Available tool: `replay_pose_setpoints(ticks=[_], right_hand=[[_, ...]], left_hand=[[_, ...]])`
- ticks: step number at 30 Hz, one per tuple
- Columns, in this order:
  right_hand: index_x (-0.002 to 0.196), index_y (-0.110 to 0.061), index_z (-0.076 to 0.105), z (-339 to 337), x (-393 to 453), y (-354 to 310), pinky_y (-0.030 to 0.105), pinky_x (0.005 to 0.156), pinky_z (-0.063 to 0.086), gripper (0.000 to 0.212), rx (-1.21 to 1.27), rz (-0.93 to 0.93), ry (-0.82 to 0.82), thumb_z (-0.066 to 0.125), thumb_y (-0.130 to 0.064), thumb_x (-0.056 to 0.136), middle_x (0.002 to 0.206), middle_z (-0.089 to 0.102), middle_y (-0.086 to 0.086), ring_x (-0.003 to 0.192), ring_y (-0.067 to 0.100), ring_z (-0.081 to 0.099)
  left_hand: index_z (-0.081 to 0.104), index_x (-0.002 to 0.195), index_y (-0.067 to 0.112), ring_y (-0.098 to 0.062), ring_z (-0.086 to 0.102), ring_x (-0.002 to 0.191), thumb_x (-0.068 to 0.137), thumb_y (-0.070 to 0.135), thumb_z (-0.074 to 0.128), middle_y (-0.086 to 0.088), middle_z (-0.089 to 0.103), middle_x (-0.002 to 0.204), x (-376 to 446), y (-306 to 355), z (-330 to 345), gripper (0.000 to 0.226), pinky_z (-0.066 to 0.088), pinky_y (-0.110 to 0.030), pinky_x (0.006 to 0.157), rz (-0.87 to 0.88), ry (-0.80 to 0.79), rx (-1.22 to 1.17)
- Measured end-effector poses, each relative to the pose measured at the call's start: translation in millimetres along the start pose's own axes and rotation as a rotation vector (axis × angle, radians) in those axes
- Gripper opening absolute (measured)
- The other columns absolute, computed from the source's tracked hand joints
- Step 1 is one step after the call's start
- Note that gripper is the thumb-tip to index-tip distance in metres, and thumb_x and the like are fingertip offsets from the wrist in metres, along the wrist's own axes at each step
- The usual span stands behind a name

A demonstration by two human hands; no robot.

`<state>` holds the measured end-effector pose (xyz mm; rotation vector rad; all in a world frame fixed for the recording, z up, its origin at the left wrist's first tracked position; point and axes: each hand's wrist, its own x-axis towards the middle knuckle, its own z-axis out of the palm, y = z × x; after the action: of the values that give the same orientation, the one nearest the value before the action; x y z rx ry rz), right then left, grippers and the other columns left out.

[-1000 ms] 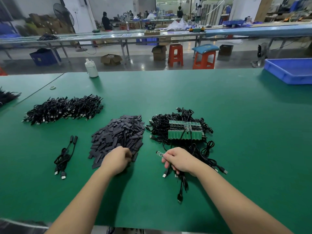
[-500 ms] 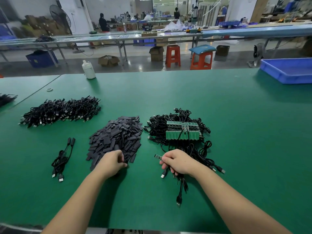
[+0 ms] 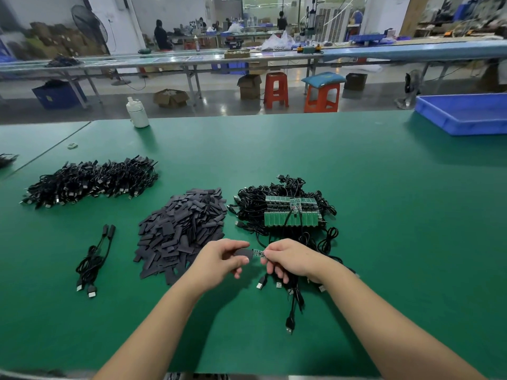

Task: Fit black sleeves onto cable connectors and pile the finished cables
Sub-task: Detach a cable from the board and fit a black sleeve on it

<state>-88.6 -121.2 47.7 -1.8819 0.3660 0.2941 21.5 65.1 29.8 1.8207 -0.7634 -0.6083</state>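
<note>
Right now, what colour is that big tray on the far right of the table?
Blue, a plain solid blue tray; the head view shows it.

This is a factory assembly hall. A long green-topped workbench (image 3: 356, 187) fills the lower frame, heaped with bulk cables (image 3: 90, 181) and black sleeves (image 3: 181, 231). Across the upper frame run parallel production tables (image 3: 192, 60) with seated workers (image 3: 162, 35), plastic stools (image 3: 275, 89), cardboard boxes (image 3: 170, 97), a blue bin (image 3: 463, 116) at right, and a standing fan (image 3: 90, 26) at upper left.

left hand (image 3: 219, 259) pinching black sleeve (image 3: 242, 253), right hand (image 3: 290, 259) gripping connector board (image 3: 258, 253) (ends touching), green table (image 3: 384, 242)
</note>
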Motion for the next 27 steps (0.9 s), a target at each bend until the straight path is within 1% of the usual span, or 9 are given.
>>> replay_pose_setpoints(ticks=[2,5,7,10,12,14,19,24,27], right_hand=[[0.09,-0.01,0.061,-1.0,-2.3,-2.7,0.021,0.048,0.045,0.029,0.011,-0.001,-0.018,0.039,-0.019,0.105,0.072,0.061,0.001,0.048,0.01,0.049],[0.089,-0.008,0.059,-3.3,-5.1,-5.2,0.023,0.047,0.046,0.026,0.028,0.01,-0.016,0.038,-0.017,0.103,0.072,0.059,0.003,0.05,0.011,0.049],[0.089,-0.007,0.058,-5.2,-6.7,-6.0,0.024,0.045,0.046,0.025,0.044,0.019,-0.01,0.038,-0.015,0.102,0.071,0.058,0.005,0.049,0.011,0.049],[0.087,-0.007,0.056,-6.5,-8.0,-8.3,0.024,0.044,0.045,0.024,0.039,0.025,-0.01,0.037,-0.013,0.101,0.069,0.056,0.004,0.048,0.011,0.048],[0.086,-0.007,0.055,-6.6,-7.9,-9.5,0.024,0.044,0.045,0.025,0.023,0.022,-0.011,0.036,-0.012,0.101,0.068,0.055,0.004,0.047,0.011,0.048],[0.085,-0.008,0.055,-6.4,-7.8,-9.7,0.024,0.044,0.044,0.025,0.015,0.018,-0.011,0.036,-0.012,0.101,0.067,0.054,0.003,0.046,0.01,0.048],[0.086,-0.009,0.055,-6.2,-6.5,-8.0,0.025,0.046,0.045,0.026,0.008,0.001,-0.016,0.036,-0.015,0.102,0.068,0.053,0.001,0.05,0.013,0.048],[0.087,-0.013,0.055,-6.2,-5.4,-6.4,0.025,0.051,0.046,0.028,-0.063,-0.008,-0.038,0.034,-0.021,0.104,0.071,0.053,-0.001,0.053,0.013,0.05],[0.088,-0.013,0.055,-7.1,-5.8,-6.5,0.023,0.05,0.045,0.028,-0.083,-0.002,-0.03,0.034,-0.022,0.104,0.07,0.053,-0.001,0.05,0.01,0.05]], left_hand=[[0.067,0.116,0.022,-0.019,0.063,0.057,0.087,0.004,0.072,-0.006,0.057,0.087,-0.6,0.3,2.2,0.035,0.055,-0.032,0.066,0.056,0.022,0.087],[0.069,0.116,0.03,-0.009,0.06,0.056,0.089,0.015,0.072,0.009,0.054,0.08,-0.2,0.9,2.3,0.032,0.053,-0.025,0.062,0.134,0.063,0.208],[0.07,0.118,0.029,-0.004,0.057,0.063,0.09,0.024,0.071,0.015,0.054,0.077,0.1,1.1,1.1,0.029,0.047,-0.018,0.066,0.18,0.09,0.311],[0.071,0.118,0.027,-0.002,0.055,0.079,0.091,0.03,0.069,0.013,0.055,0.08,-2.2,2.6,1.1,0.028,0.04,-0.01,0.072,0.256,0.085,0.455],[0.072,0.117,0.026,0.001,0.055,0.08,0.091,0.031,0.068,0.016,0.055,0.079,-3.4,3.9,1.9,0.026,0.038,-0.008,0.072,0.291,0.068,0.494],[0.074,0.113,0.027,0.003,0.056,0.079,0.091,0.031,0.068,0.018,0.056,0.077,-3.7,4.6,1.6,0.023,0.039,-0.008,0.071,0.304,0.066,0.504],[0.075,0.108,0.032,-0.005,0.059,0.077,0.091,0.033,0.069,0.013,0.061,0.076,-4.6,4.1,2.0,0.018,0.047,-0.021,0.072,0.29,0.086,0.479],[0.074,0.112,0.028,-0.003,0.058,0.079,0.09,0.035,0.068,0.013,0.06,0.078,-4.4,2.4,5.2,0.024,0.045,-0.017,0.073,0.276,0.098,0.46],[0.073,0.114,0.027,-0.004,0.058,0.08,0.09,0.036,0.068,0.013,0.06,0.08,-4.9,3.2,6.5,0.026,0.046,-0.017,0.074,0.268,0.122,0.466]])
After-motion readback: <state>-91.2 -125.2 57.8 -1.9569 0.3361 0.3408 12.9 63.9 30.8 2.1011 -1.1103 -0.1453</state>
